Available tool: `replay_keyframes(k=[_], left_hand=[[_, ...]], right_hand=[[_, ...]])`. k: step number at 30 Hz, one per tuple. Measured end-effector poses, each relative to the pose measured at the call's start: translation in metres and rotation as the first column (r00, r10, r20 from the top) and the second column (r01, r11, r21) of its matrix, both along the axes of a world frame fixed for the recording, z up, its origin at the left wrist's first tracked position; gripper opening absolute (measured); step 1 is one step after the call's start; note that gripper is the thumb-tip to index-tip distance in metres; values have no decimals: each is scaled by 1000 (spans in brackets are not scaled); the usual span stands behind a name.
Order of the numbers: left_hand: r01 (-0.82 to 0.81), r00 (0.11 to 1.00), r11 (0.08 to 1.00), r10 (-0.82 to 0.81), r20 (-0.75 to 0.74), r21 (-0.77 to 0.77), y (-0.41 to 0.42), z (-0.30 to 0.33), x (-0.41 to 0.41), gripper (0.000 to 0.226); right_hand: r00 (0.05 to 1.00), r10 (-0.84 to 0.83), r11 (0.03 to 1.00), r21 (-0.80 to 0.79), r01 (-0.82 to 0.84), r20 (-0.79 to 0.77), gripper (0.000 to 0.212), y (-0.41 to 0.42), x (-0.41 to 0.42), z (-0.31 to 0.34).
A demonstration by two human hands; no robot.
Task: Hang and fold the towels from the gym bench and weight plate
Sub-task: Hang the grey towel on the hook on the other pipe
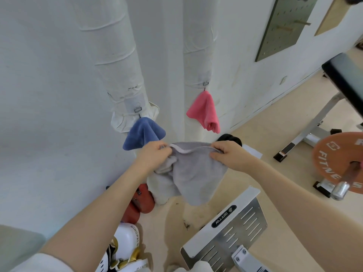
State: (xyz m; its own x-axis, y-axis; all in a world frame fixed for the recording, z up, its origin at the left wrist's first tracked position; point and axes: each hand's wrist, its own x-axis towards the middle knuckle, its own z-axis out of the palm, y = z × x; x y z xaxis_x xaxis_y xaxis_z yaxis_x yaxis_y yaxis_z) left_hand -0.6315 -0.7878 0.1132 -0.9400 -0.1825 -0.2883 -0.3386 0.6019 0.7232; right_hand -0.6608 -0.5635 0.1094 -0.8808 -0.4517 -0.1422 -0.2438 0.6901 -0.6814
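I hold a grey towel (193,173) up in front of me by its top edge. My left hand (153,156) grips the left part of that edge, my right hand (229,155) pinches the right part, and the cloth hangs loose below. A blue towel (144,133) hangs from a metal hook on the left wrapped pipe (117,55). On the hook of the right wrapped pipe (197,46) hangs a pink towel (205,112). The orange weight plate (334,160) sits on a bar at the right. The black gym bench (347,73) juts in at the upper right.
A metal machine footplate (227,228) lies on the floor in front of me. Red boxing gloves (142,201) and white-gold gloves (127,250) sit by the wall at lower left. A black dumbbell (230,139) rests behind the towel. A pegboard (284,26) hangs on the wall.
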Motion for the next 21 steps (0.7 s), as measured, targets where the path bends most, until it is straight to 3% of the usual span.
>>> replay_keyframes(k=[2,4,6,8,11,14,16,19,21], left_hand=[[156,982,987,-153,112,-25,8,4,8,47],[270,960,960,-263,96,-74,20,8,14,80],[382,924,917,-377,63,-115,34,7,15,94],[479,877,872,-479,28,-101,44,3,13,83],[529,842,838,-538,-36,-136,51,-3,11,32],[495,859,859,-506,-74,-129,51,-3,10,25],[441,881,888,-456,-126,-134,48,-3,10,18],[365,899,923,-383,-212,-119,45,-3,9,25],[354,901,931,-364,-237,-83,48,-2,8,24]], right_hand=[[999,25,1000,8,-25,-24,20,-1,2,1],[991,119,991,72,-115,-58,15,-5,6,4],[968,246,963,129,-237,-57,12,-10,10,8],[937,348,928,153,-340,-25,12,-15,13,14],[909,416,899,169,-404,-40,10,-15,13,17],[932,348,937,60,-344,-99,16,-3,9,14],[970,237,960,-144,-241,-47,28,8,9,11],[979,18,892,-446,76,202,46,19,8,10],[939,-160,842,-455,290,303,40,23,5,5]])
